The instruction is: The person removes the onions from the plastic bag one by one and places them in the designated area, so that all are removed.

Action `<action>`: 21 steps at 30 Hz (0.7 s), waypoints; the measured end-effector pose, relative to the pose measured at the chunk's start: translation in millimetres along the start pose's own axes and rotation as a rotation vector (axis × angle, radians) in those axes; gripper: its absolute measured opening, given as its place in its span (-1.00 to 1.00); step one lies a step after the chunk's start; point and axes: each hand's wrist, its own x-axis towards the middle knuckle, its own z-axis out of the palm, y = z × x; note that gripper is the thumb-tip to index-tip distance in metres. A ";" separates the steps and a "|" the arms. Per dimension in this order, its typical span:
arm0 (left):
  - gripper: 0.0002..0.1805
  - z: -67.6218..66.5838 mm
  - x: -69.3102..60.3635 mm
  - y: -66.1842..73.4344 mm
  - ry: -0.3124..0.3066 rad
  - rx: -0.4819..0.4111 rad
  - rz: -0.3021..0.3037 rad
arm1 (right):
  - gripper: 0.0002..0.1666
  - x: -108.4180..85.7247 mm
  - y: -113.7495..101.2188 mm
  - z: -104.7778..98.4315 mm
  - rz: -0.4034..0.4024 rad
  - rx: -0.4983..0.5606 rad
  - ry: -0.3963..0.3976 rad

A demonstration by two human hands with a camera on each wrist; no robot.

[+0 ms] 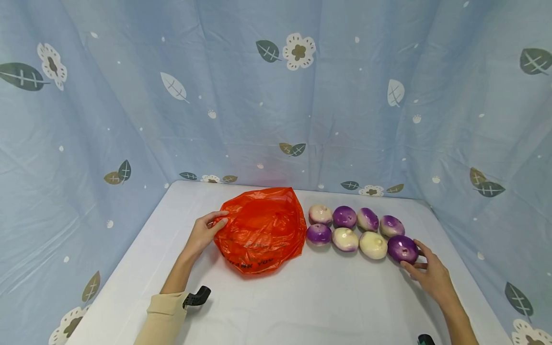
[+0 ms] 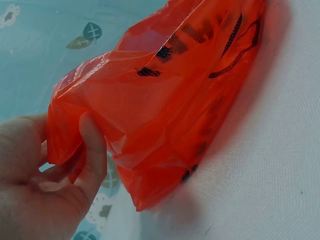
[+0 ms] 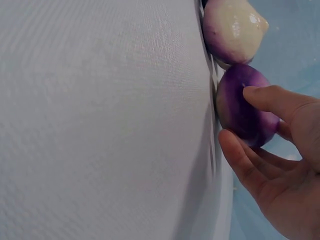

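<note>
A red plastic bag (image 1: 263, 230) with black lettering lies spread on the table, its mouth open. My left hand (image 1: 207, 232) pinches its left rim, with the edge of the bag (image 2: 135, 100) between thumb and fingers in the left wrist view. To the right of the bag, several glossy purple-and-white turnips stand in two rows. My right hand (image 1: 431, 273) grips the purple turnip (image 1: 403, 249) at the right end of the front row. In the right wrist view, the thumb lies on that turnip (image 3: 235, 110) and the fingers curl round its side.
A pale turnip (image 1: 373, 245) sits just left of the gripped one, and a purple-and-white turnip (image 1: 392, 225) lies behind it. The white tabletop (image 1: 319, 306) is bordered by a blue patterned curtain (image 1: 241, 115) at the back and sides.
</note>
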 end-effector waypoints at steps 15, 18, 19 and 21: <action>-0.52 -1.5 0.6 -0.7 0.002 0.028 -0.006 | 0.08 -3.8 -0.2 -3.0 -0.027 -0.021 -0.027; -0.45 -2.6 -1.2 2.0 0.020 0.077 -0.026 | 0.02 -5.3 -3.0 -4.6 -0.067 -0.030 0.009; -0.44 -2.8 -2.3 3.8 0.032 0.105 -0.030 | 0.00 -5.5 -4.3 -5.1 -0.074 -0.039 0.025; -0.41 -3.0 -4.9 8.1 0.058 0.178 -0.016 | -0.04 -5.0 -7.7 -6.5 -0.078 -0.055 0.050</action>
